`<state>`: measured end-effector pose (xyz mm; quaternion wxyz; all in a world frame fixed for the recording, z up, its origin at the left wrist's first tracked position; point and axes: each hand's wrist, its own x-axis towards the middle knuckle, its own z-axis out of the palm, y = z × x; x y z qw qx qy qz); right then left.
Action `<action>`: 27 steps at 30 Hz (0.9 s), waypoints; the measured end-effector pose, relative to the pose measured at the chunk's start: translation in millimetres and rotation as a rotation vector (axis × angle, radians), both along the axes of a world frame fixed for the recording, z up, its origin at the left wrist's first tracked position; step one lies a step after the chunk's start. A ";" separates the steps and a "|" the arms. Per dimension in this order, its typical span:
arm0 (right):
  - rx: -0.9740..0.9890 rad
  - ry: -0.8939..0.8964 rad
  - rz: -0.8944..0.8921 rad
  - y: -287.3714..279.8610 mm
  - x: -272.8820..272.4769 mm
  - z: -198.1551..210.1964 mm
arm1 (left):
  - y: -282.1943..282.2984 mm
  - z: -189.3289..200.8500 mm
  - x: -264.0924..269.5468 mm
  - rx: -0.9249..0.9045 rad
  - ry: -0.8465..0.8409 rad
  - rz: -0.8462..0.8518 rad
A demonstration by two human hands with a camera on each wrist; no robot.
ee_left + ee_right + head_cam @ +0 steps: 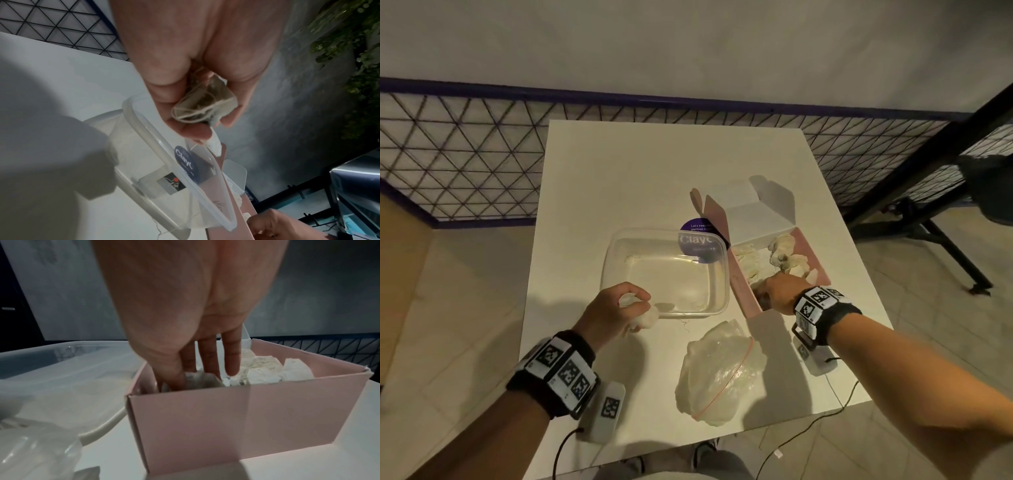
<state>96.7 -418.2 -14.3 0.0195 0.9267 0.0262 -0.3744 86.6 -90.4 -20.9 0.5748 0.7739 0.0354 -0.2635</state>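
Observation:
My left hand [619, 308] [197, 123] grips a pale tea bag [645, 318] [205, 104] with string wound round it, at the near left corner of a clear plastic container [664, 231] [144, 120]. The container holds only a few bits at its bottom. To its right stands an open pink box [739, 287] [226, 418] with several crumpled tea bags [784, 253] [261, 369] inside. My right hand [780, 291] [185, 378] reaches down into the box's near left corner. Its thumb and forefinger pinch a greyish tea bag [203, 379]; the other fingers point straight down.
A crumpled clear zip bag [722, 370] [30, 451] lies on the white table [637, 171] in front of the box. A black mesh fence [465, 154] runs behind the table. A black stand [928, 222] is at the right, and cables hang off the near edge.

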 end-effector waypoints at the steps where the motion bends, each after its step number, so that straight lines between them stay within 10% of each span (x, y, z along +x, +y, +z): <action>1: -0.006 0.015 -0.002 1.2 -0.7 0.2 | -0.9 1.0 0.2 -0.006 0.007 0.004; 7: 0.074 0.026 -0.070 -1.9 -4.6 -2.1 | -3.9 0.4 1.1 -0.120 0.045 0.078; 13: 0.410 -0.391 -0.210 41.3 -8.4 26.9 | -11.8 10.6 1.3 -0.199 0.053 0.096; 18: 1.019 -0.070 -0.627 119.2 -28.4 39.5 | -22.4 25.7 -3.5 -0.374 0.120 0.095; 27: 1.313 -0.095 -0.929 137.0 -45.9 24.5 | -21.3 35.2 -13.2 -0.478 0.166 0.124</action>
